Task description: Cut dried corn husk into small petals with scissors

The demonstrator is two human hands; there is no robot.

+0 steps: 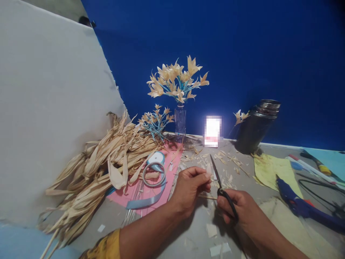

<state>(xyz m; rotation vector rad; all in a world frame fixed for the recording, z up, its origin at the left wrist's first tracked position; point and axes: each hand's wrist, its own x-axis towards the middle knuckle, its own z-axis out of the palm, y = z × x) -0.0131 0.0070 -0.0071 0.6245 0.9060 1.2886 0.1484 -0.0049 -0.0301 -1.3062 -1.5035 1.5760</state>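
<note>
The left hand (191, 187) hides the lower end of the husk piece (208, 170) its fingertips pinch: small, pale, tapering. At four o'clock from it, the right hand (239, 207) grips scissors (221, 191), handles partly covered.

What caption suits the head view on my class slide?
Right hand holds black-handled scissors beside a small pale piece pinched in the left hand.

My left grip (192, 187) hides the lower part of the pale piece (208, 170) it pinches. Blocky pixels mask the bright panel (212, 129), and my view's right edge cuts off the light-blue sheet (327, 160).
</note>
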